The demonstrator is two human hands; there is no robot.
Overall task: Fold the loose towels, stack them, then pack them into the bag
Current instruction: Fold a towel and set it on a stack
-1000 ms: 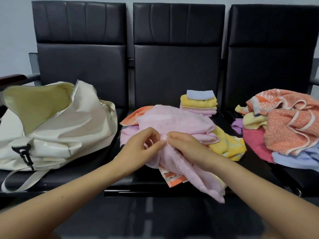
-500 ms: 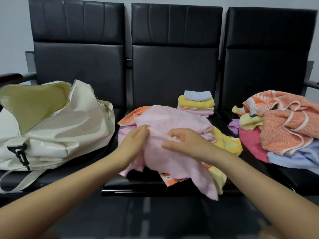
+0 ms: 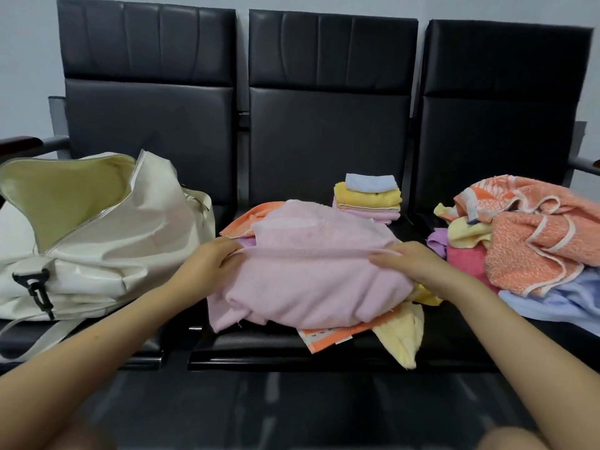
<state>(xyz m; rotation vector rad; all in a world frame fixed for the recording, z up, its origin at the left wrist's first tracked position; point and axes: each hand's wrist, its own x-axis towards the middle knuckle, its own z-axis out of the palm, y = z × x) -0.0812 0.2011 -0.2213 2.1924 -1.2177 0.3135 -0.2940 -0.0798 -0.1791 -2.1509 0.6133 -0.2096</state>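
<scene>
Hands are spreading apart along pink towel [image 3: 305, 280] | left hand [image 3: 207, 264], right hand [image 3: 409, 261] fingers pinching its fold | bag [image 3: 97, 254] lying left of towel

The pink towel [image 3: 305, 271] hides most of the orange [image 3: 328, 336] and yellow [image 3: 402, 339] towels beneath it and both hands' fingertips; the bag [image 3: 107, 254] and the loose pile [image 3: 532, 241] are cut off by the frame edges.

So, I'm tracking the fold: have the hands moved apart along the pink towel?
Yes. The left hand moved toward the bag, the right hand toward the loose pile.
</scene>
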